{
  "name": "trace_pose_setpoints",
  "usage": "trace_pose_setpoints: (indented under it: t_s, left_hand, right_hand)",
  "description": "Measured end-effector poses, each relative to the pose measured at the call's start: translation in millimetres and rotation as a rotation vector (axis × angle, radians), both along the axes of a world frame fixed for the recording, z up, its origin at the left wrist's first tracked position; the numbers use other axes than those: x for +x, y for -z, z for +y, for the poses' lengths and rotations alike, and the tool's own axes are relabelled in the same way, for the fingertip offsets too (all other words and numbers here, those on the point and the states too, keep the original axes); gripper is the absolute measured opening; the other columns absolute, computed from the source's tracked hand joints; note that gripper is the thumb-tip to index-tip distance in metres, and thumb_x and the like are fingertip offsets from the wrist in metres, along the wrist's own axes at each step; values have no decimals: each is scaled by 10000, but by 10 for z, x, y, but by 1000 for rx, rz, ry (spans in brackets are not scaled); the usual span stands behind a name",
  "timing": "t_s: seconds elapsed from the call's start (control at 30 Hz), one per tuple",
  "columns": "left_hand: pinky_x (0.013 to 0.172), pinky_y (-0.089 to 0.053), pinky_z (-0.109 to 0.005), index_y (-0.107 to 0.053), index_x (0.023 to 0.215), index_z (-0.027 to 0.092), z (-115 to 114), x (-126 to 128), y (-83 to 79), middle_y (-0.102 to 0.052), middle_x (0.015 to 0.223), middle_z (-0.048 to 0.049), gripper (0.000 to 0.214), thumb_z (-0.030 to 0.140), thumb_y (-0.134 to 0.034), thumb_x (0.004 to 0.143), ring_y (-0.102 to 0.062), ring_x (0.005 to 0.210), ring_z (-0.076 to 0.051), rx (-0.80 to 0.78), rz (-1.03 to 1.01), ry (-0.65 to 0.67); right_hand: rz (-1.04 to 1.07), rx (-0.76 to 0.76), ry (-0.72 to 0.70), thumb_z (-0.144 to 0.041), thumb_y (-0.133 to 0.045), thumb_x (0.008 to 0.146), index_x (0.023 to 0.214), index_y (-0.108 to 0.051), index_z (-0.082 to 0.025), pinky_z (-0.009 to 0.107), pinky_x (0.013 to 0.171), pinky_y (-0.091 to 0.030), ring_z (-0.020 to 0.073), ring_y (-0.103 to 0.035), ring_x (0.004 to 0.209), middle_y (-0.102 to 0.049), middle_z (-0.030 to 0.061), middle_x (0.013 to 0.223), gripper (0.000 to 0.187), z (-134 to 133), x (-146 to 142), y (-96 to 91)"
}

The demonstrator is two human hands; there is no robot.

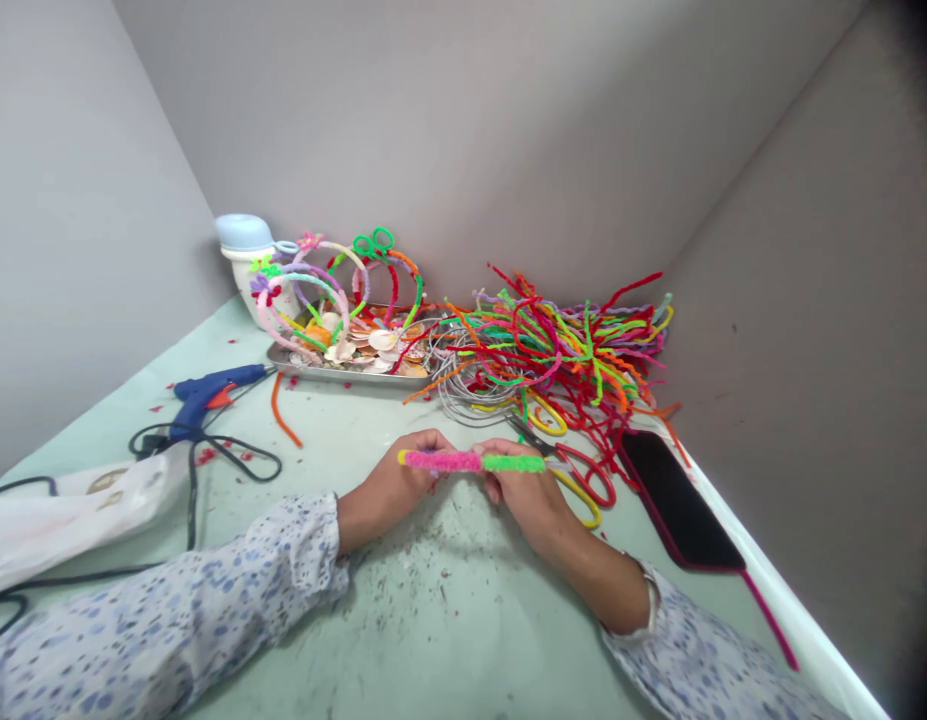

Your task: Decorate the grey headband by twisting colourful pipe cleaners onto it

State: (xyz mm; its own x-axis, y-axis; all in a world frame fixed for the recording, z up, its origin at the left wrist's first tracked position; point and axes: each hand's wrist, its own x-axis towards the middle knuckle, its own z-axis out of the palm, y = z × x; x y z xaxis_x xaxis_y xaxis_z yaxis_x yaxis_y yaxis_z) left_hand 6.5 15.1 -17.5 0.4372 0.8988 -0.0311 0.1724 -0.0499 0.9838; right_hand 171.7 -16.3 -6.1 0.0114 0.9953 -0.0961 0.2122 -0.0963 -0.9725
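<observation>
My left hand (397, 482) and my right hand (524, 490) both pinch a short, fuzzy stick (470, 462) wrapped in pink and green pipe cleaner, the pink on the left and the green on the right. It lies level just above the mat (433, 610), and my fingers hide part of its underside. Scissors with red handles (585, 477) lie just beyond my right hand, with a yellow loop handle (579, 505) beside them. A loose orange pipe cleaner (283, 412) lies well to the left of my left hand.
A blue glue gun (208, 392) with a black cord lies left, near a white cloth (73, 515). At the back stand a steel tray (343, 372) of shells, pipe-cleaner hoops (328, 285) and a heap of pipe cleaners (575, 350). A black phone (680, 500) lies right.
</observation>
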Motion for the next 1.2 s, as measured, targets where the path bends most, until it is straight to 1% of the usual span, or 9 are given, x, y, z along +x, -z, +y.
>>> trace_pose_setpoints:
  t_s: [0.17,0.27,0.33,0.57,0.73,0.83,0.93,1.0,1.2]
  left_hand:
    - [449,-258,-203,-538,716,145,-4,7,-9,-445,526,49,188,328,-543,759,-347,477,-85,-15,-15,1]
    - [448,-258,-203,-536,720,149,-1,15,-9,-433,518,54,212,352,-524,780,-340,469,-84,-22,-36,-8]
    - [448,-258,-202,-536,718,148,3,19,-8,-429,517,55,223,361,-527,784,-335,470,-84,-21,-39,-5]
    - [463,-268,-204,-529,718,144,3,12,8,-435,538,53,207,337,-521,793,-347,486,-82,-11,-39,4]
    - [461,-269,-199,-548,730,133,4,0,15,-463,537,49,125,252,-536,768,-362,487,-80,6,3,3]
    - [461,-275,-198,-549,727,134,2,-2,8,-463,533,49,133,258,-538,772,-362,485,-81,3,5,-2]
    - [454,-270,-199,-541,726,141,1,4,1,-443,517,55,182,311,-532,790,-351,472,-81,2,-16,-10]
    - [451,-264,-200,-532,721,147,-1,9,-5,-436,513,55,217,345,-515,810,-347,465,-81,-10,-18,-20]
    - [467,-276,-205,-527,708,148,-8,20,-22,-436,537,51,236,360,-530,811,-367,485,-83,-16,-26,-19]
  right_hand:
    - [-49,30,-11,-339,-482,807,639,-544,-190,231,452,-253,109,-364,458,-408,-58,462,233,3,21,35]
    - [-108,73,5,-367,-497,821,601,-515,-193,232,467,-261,112,-374,493,-411,-53,492,280,3,30,46]
    - [-109,64,2,-357,-493,823,568,-480,-195,235,469,-263,111,-371,486,-400,-53,483,302,2,27,40]
    - [-15,-21,-23,-328,-467,812,534,-443,-199,233,453,-271,98,-370,421,-398,-58,431,308,-8,12,21]
    - [61,-48,-39,-334,-453,812,550,-475,-194,230,437,-261,94,-361,398,-412,-54,403,298,20,28,117]
    - [97,-44,-58,-347,-461,824,583,-493,-191,227,438,-256,95,-363,418,-429,-52,425,289,27,43,165]
    - [87,11,-84,-360,-472,844,577,-468,-190,223,468,-283,95,-377,458,-426,-51,464,316,8,46,139]
    - [30,36,-84,-374,-465,859,575,-467,-190,227,488,-300,98,-382,467,-423,-51,468,339,-13,39,92]
    - [-66,27,-20,-411,-478,852,612,-512,-196,238,452,-266,111,-370,452,-413,-53,467,324,-35,13,30]
